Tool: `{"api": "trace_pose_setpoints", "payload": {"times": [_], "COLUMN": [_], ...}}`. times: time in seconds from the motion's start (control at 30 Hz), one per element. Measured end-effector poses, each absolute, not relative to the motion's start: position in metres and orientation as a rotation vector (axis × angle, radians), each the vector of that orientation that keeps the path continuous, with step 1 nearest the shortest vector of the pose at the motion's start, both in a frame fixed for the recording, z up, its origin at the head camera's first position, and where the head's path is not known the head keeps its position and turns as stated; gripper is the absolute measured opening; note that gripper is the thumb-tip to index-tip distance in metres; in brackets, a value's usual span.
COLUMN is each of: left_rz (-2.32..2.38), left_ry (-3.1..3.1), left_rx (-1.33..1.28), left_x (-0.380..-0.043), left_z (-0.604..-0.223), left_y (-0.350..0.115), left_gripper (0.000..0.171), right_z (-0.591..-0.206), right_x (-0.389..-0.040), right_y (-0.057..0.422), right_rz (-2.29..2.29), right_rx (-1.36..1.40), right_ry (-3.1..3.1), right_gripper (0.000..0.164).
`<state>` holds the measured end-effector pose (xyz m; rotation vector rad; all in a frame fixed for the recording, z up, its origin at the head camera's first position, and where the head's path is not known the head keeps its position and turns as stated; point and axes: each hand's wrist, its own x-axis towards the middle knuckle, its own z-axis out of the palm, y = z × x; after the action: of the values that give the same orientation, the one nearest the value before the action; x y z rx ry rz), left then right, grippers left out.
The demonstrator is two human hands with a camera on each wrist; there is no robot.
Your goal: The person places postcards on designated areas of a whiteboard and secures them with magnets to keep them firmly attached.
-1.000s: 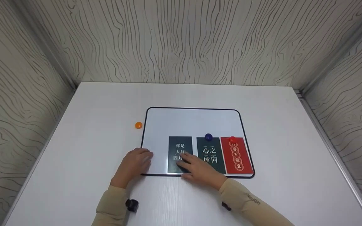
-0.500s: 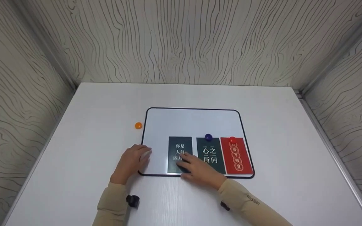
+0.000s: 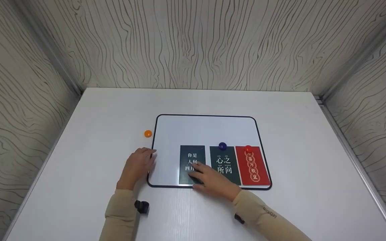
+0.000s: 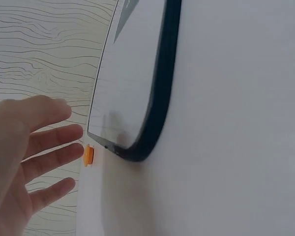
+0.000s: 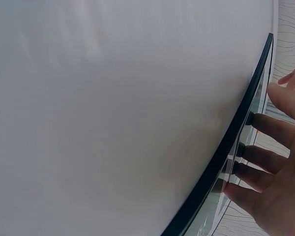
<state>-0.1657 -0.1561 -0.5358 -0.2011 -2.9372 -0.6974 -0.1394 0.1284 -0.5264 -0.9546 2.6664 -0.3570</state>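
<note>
A dark green card [image 3: 192,152] with white characters lies on a black-edged whiteboard [image 3: 179,130]. My right hand [image 3: 214,180] rests on that card's lower right, its fingers spread; the right wrist view shows the fingertips touching the surface. Over the board's left edge hovers my left hand [image 3: 137,167], its fingers loosely extended and holding nothing. Beyond it on the table sits an orange round magnet [image 3: 148,134], also seen past the fingers in the left wrist view. A second green card [image 3: 224,162] has a dark blue magnet [image 3: 222,146] at its top.
At the board's right, a red card [image 3: 252,167] with gold characters bears a red magnet [image 3: 248,149] near its upper edge. The white table [image 3: 293,140] extends around the board, with wood-patterned panels [image 3: 193,43] behind it and at both sides.
My left hand has moved forward and slightly left along the board's left edge, nearer the orange magnet. My right hand has stayed on the green card.
</note>
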Motion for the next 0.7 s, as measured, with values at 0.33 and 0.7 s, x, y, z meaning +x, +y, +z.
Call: {"api": "trace_pose_setpoints", "payload": {"times": [0.33,0.7], "left_rz": [-0.788,-0.916], "left_ry": [-2.885,-2.928], "left_rx": [-0.129,-0.013], "left_x": [-0.179,-0.192], "left_z": [-0.539,-0.54], "left_y": [-0.165,-0.171], "left_gripper": [0.027,0.031], "right_z": [-0.527,-0.526], "right_x": [-0.141,-0.14], "right_y": [0.128,0.128], "right_rz": [-0.354,-0.353], "right_rx": [-0.96,-0.973], "right_ry": [2.668,2.674], "right_gripper": [0.051,0.051]}}
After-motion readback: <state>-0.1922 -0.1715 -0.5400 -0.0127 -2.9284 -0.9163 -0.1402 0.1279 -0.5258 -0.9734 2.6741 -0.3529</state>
